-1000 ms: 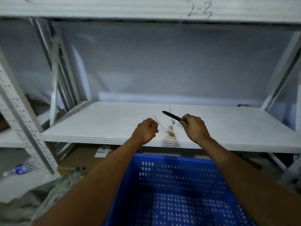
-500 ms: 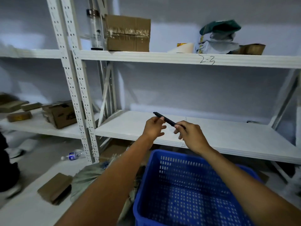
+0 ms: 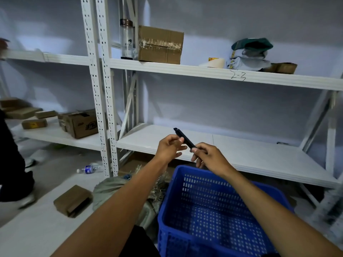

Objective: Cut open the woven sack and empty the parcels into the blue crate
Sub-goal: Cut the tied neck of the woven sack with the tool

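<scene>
A slim black cutter [image 3: 183, 137] is held up in front of the lower shelf, tip pointing up and left. My right hand [image 3: 209, 158] grips its lower end. My left hand [image 3: 169, 146] touches the middle of the cutter with thumb and fingertips, the other fingers loosely curled. Below both hands stands the blue crate [image 3: 219, 210], perforated and with nothing inside. The greyish woven sack [image 3: 118, 190] lies on the floor just left of the crate, its frayed top edge near the crate's corner; my left forearm hides part of it.
White metal shelving [image 3: 222, 151] stands right behind the crate. Cardboard boxes [image 3: 159, 45] and a clear bottle sit on the upper shelf, more boxes [image 3: 79, 123] on the left shelf. A brown parcel [image 3: 73, 200] and a water bottle [image 3: 89, 168] lie on the floor. Another person's leg [image 3: 11, 164] is at far left.
The view has swung up and left, bringing the upper shelf, sack and floor into sight. My left hand has moved onto the cutter held by my right hand.
</scene>
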